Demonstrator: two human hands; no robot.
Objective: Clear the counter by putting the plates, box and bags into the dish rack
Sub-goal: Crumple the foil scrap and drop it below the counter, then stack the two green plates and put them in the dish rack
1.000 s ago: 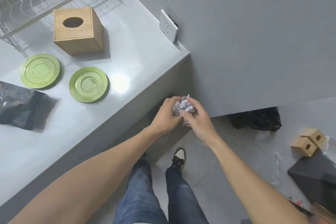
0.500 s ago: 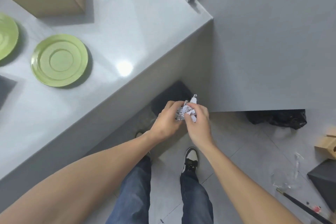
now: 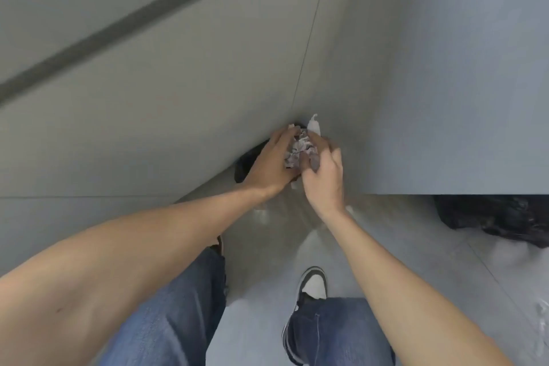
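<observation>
A crumpled wad of white printed paper (image 3: pixel 300 149) is pinched between both hands, low down in front of the grey counter's side panel. My left hand (image 3: pixel 269 165) cups it from the left and my right hand (image 3: pixel 323 175) closes on it from the right. A white strip of the paper sticks up above my right fingers. Plates, box, bags and dish rack are out of view.
The grey cabinet front (image 3: pixel 166 104) fills the upper left and a grey wall panel (image 3: pixel 460 83) the right. A dark bin (image 3: pixel 248 163) sits under my left hand at the corner. A black plastic bag (image 3: pixel 490 217) lies on the floor at right. My legs and shoe (image 3: pixel 312 285) are below.
The view has tilted down and moved closer, so the counter top with the green plates and wooden box has left the frame. Both hands have kept hold of the paper wad, now lower near the floor corner.
</observation>
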